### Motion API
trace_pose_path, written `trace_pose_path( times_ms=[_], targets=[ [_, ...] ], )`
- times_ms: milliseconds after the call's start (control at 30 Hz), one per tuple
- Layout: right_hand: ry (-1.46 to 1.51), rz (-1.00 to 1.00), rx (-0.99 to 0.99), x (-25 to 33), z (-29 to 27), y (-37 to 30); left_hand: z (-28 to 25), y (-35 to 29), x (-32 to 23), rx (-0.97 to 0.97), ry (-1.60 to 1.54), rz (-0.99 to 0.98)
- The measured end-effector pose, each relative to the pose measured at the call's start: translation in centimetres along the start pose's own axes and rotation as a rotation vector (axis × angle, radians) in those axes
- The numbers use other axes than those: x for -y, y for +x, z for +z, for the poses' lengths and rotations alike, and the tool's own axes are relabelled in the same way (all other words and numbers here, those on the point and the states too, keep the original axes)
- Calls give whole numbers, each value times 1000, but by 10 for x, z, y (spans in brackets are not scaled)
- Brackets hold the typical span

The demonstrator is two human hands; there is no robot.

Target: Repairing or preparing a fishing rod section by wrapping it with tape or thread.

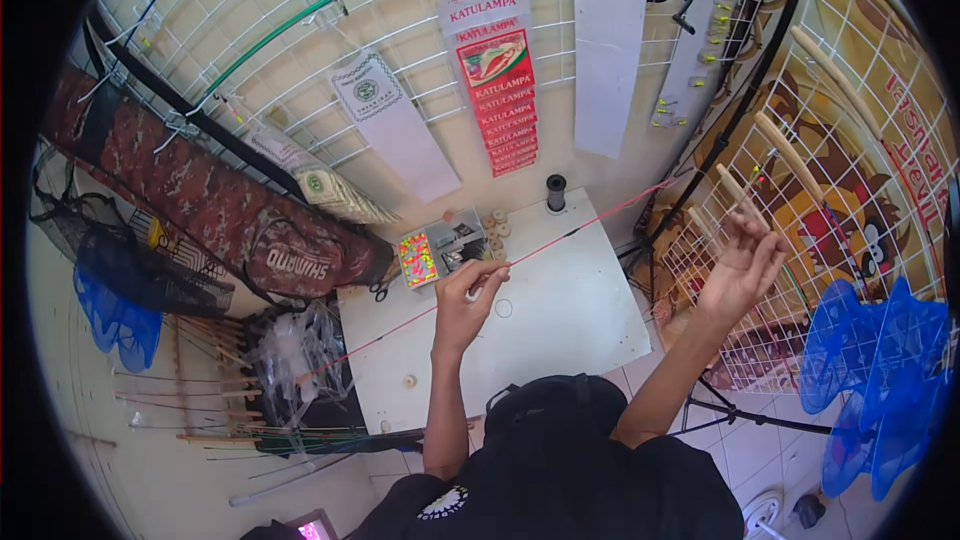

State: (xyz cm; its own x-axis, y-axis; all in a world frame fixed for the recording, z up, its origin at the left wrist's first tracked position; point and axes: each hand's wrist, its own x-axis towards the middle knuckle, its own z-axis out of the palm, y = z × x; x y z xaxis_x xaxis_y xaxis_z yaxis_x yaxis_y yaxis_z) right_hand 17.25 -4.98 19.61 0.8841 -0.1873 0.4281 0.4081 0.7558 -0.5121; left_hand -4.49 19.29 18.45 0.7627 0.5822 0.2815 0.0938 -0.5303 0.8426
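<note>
My left hand is closed, thumb and fingers pinching a thin red fishing rod above the white table. The rod slants from the plastic-wrapped bundle at lower left up to the right, toward the wire rack, with a dark band partway along. My right hand is raised off the table's right side, palm up, fingers apart and slightly curled. I make out nothing in it; a very thin line would be too small to see. Beneath my left hand sits an open box with brightly coloured small pieces in one compartment.
Small pale spools and a black spool stand at the back of the white table. Scissors lie at its left edge. A camouflage rod bag hangs left, blue nets right. A black tripod stands at right.
</note>
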Motion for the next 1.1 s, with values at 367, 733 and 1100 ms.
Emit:
trace_pose_path(
  times_ms=[367,733,1100],
  targets=[
    [-673,338,210,-30,-13,-58,25,-7,21,197,-57,-129],
    [-395,724,-53,-63,-56,-78,66,-34,58,430,-102,-165],
    [-537,966,-73,-146,-169,-86,52,-41,151,-117,101,-137]
  ],
)
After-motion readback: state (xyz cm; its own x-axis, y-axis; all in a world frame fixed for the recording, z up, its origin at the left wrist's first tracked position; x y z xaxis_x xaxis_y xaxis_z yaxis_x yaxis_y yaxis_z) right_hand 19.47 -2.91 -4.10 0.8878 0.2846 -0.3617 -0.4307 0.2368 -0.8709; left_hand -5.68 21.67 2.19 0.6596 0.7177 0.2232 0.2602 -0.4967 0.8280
